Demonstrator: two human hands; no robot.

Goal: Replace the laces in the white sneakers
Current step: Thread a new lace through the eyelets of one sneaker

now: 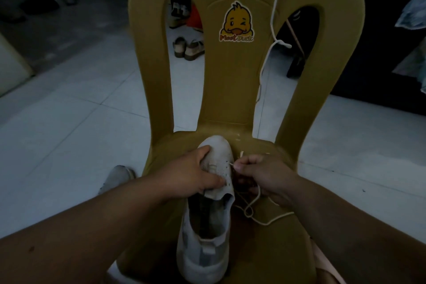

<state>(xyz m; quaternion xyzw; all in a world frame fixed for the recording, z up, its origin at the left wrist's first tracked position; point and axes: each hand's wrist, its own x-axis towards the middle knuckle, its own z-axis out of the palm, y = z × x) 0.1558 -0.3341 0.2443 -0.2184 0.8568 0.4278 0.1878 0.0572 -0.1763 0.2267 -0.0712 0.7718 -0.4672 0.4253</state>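
One white sneaker [207, 226] is held on the chair seat [272, 244] in the grip of the left hand [193, 175]; a lace [276, 219] end is pinched at an eyelet by the right hand [260, 173]. Lacing is judged barely begun; a second sneaker [117, 177] is left on the floor [69, 122].

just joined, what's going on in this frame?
A person is working a lace on a white sneaker lying on a yellow plastic chair, toe toward the backrest. The left hand grips the sneaker's front; the right hand pinches the lace at the eyelets, the rest of it looped on the seat. A second lace hangs over the backrest, and a second sneaker sits on the floor.
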